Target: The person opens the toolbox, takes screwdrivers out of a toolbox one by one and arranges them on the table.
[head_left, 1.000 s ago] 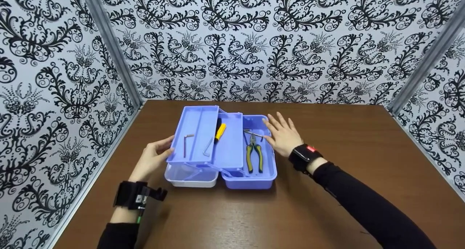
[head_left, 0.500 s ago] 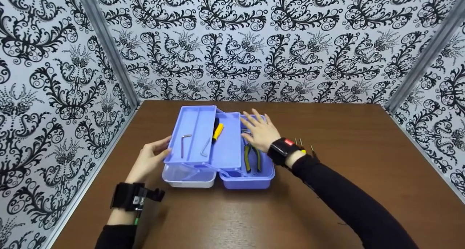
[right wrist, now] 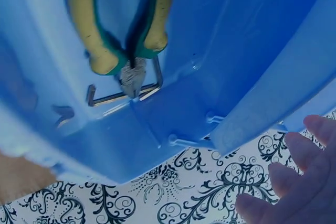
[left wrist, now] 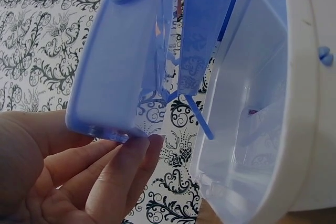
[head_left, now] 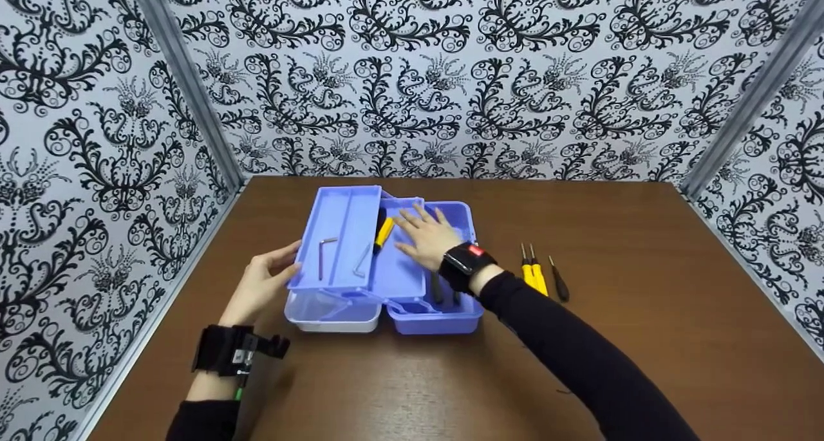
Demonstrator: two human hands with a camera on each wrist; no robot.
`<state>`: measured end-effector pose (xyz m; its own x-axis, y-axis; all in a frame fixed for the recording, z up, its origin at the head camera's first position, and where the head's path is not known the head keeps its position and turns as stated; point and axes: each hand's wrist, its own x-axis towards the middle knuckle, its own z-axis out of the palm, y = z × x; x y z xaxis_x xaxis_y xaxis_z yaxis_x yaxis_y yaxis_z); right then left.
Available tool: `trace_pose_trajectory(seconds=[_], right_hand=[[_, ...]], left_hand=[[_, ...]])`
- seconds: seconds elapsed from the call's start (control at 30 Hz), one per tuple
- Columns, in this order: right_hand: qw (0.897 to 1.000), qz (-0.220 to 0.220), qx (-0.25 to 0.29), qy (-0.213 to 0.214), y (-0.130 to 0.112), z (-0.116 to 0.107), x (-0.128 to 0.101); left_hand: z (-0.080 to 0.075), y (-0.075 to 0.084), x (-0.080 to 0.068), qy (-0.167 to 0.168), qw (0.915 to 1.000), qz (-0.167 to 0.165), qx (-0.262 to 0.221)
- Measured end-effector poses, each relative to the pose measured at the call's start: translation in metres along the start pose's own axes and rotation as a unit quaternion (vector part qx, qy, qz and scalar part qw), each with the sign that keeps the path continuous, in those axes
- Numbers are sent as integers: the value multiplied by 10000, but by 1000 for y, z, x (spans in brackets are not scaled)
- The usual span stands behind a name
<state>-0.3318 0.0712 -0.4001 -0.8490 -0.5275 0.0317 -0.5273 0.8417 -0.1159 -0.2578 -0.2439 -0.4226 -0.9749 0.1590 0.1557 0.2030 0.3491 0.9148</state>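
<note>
A blue cantilever toolbox (head_left: 438,326) stands unfolded on the table. My left hand (head_left: 262,277) grips the outer edge of its upper tray (head_left: 351,206), fingers and thumb around the corner in the left wrist view. Two hex keys, one reddish (head_left: 320,261) and one silver (head_left: 364,259), lie in that tray. Over the lower tray (head_left: 402,286) my right hand (head_left: 430,238) spreads its straight fingers and holds nothing. A yellow-handled screwdriver (head_left: 384,234) lies left of those fingertips. Below the right wrist, pliers (right wrist: 157,24) and a bent hex key (right wrist: 107,99) lie in the base.
Two yellow screwdrivers (head_left: 529,275) and a dark screwdriver (head_left: 561,288) lie on the wooden table (head_left: 631,261), right of the toolbox. The whitish lid (head_left: 335,327) is folded out under the upper tray. Patterned walls (head_left: 412,74) bound the table behind and at the sides.
My right hand has moved left, from the toolbox's right rim to over the lower tray. Its arm has uncovered the screwdrivers on the table. My left hand keeps its grip on the upper tray.
</note>
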Motion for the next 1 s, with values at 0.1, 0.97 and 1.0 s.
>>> trace_pose_trajectory(seconds=[0.1,0.97,1.0], right_hand=[[9999,15,-76,-117,-5,2,5],[9844,-1060,-1249,637,-26,6,4],[9817,-1123,-1369,700,-27,6,3]], left_hand=[[-1,1,0,-21,10000,39,19],[0,0,-1,63,9999,28,159],[0,0,-1,48,9999,28,155]])
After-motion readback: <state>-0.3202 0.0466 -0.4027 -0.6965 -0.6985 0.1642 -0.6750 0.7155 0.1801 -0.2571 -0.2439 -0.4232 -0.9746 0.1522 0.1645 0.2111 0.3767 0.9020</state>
